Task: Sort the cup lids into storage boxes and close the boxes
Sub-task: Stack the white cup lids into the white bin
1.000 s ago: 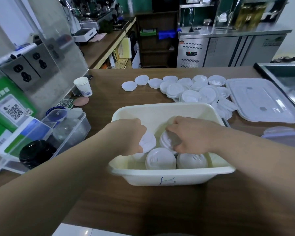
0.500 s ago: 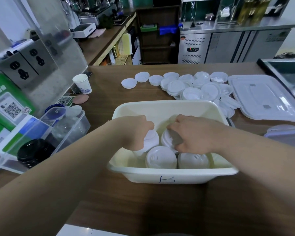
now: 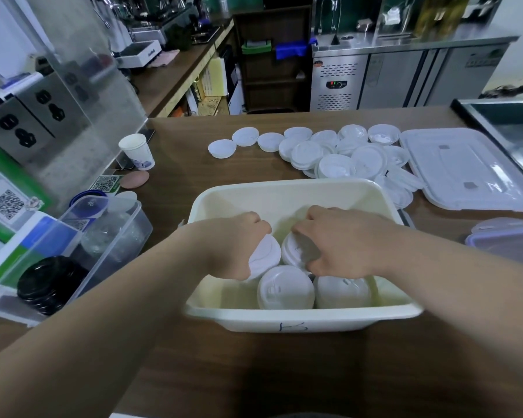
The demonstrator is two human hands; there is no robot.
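A cream storage box (image 3: 287, 193) sits in front of me on the brown counter. Both my hands are inside it. My left hand (image 3: 236, 245) grips a stack of white cup lids (image 3: 266, 254), tilted on edge. My right hand (image 3: 335, 239) is closed over a second white lid stack (image 3: 295, 251) beside it. Two more white lid stacks (image 3: 284, 286) stand against the box's near wall. Behind the box lies a loose pile of white lids (image 3: 338, 152). The box's flat translucent lid (image 3: 462, 167) rests at the right.
A clear box (image 3: 115, 233) with black lids (image 3: 49, 283) and clear lids stands at the left. A paper cup (image 3: 137, 151) and QR-code signs are further left. Another clear container (image 3: 507, 241) sits at the right edge, and a steel sink (image 3: 507, 128) behind it.
My left hand has pushed its lid stack rightward, closer to the stack under my right hand. My view has shifted slightly.
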